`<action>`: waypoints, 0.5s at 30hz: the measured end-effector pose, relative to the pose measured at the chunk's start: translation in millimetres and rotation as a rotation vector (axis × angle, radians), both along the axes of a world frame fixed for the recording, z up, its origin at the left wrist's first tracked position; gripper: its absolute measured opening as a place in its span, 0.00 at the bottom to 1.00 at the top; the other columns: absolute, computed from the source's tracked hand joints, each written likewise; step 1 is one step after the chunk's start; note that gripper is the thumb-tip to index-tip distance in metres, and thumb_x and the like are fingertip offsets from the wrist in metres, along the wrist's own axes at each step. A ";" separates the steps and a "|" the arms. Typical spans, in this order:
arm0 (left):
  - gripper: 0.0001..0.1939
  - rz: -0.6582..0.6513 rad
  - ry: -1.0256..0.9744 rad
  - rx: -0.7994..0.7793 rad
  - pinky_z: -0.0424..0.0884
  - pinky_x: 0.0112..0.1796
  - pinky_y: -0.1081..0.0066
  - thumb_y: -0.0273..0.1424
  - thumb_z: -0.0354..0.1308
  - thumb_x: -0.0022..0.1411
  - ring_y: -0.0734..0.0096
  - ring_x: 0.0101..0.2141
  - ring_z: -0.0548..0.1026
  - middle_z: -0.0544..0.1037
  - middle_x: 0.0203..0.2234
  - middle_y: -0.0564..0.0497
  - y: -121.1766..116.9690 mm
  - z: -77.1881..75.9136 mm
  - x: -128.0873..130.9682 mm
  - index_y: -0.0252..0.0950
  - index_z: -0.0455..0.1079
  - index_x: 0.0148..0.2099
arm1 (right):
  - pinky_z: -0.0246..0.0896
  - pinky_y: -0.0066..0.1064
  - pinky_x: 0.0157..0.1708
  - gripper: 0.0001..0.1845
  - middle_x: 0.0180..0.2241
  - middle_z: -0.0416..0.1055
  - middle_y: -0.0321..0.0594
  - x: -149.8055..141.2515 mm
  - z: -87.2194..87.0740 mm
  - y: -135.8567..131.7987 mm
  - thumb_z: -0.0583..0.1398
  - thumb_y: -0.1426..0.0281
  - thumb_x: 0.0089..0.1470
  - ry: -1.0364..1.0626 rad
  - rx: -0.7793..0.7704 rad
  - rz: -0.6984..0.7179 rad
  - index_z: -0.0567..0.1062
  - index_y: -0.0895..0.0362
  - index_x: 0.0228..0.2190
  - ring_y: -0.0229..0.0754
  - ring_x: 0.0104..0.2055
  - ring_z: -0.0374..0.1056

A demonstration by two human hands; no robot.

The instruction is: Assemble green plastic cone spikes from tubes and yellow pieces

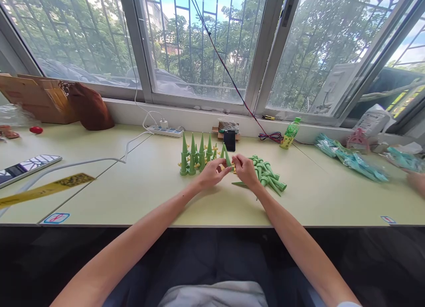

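Cones [184, 143] are lt. green, fittings [215, 149] yellow. Tabletop [133, 200] is pale yellow-grn; tape strip [46, 191] is yellow w/ blk QR-type pattern; bottle [290, 134] grn/yellow; bag [89, 107] reddish-brn; cardboard box [46, 101] tan; left sticker [56, 218] white w/ blue border, red mark.

A workshop (long shared worktable [212, 211]).

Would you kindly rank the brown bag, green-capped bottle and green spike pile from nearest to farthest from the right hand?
1. Green spike pile, just right of the right hand.
2. Green-capped bottle, back right.
3. Brown bag, far left by the window.
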State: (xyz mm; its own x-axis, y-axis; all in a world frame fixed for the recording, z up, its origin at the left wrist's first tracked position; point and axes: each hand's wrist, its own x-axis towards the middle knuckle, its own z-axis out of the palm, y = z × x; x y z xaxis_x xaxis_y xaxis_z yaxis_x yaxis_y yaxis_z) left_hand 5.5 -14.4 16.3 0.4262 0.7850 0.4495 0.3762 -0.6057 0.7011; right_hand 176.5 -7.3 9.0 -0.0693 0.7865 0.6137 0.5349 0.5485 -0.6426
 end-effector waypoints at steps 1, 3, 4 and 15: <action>0.16 0.013 0.005 0.038 0.66 0.26 0.74 0.44 0.57 0.63 0.77 0.23 0.70 0.74 0.33 0.50 1.8 -1.8 0.3 0.35 0.65 0.34 | 0.49 0.28 0.27 0.20 0.19 0.60 0.32 -0.1 0.2 0.1 0.51 0.58 0.62 0.000 -0.005 0.000 0.65 0.56 0.23 0.35 0.22 0.52; 0.14 0.031 0.010 0.112 0.66 0.27 0.73 0.41 0.58 0.63 0.79 0.23 0.68 0.72 0.33 0.51 5.4 -5.9 0.6 0.35 0.66 0.34 | 0.49 0.28 0.27 0.20 0.19 0.60 0.32 -0.5 0.5 0.1 0.51 0.58 0.62 -0.002 -0.016 0.002 0.65 0.56 0.23 0.35 0.22 0.52; 0.13 0.036 0.011 0.146 0.67 0.28 0.73 0.39 0.59 0.63 0.79 0.23 0.68 0.71 0.33 0.51 7.0 -7.9 0.5 0.35 0.66 0.34 | 0.49 0.28 0.27 0.20 0.19 0.61 0.33 -0.7 0.7 0.1 0.51 0.58 0.62 -0.004 -0.020 0.001 0.65 0.56 0.23 0.35 0.22 0.52; 0.08 0.146 0.199 0.454 0.66 0.32 0.72 0.34 0.57 0.66 0.77 0.25 0.68 0.72 0.40 0.48 8.1 -14.7 -3.5 0.37 0.70 0.44 | 0.48 0.29 0.27 0.20 0.18 0.60 0.33 -2.1 3.4 -1.7 0.49 0.57 0.62 -0.021 -0.040 -0.026 0.64 0.55 0.23 0.36 0.21 0.52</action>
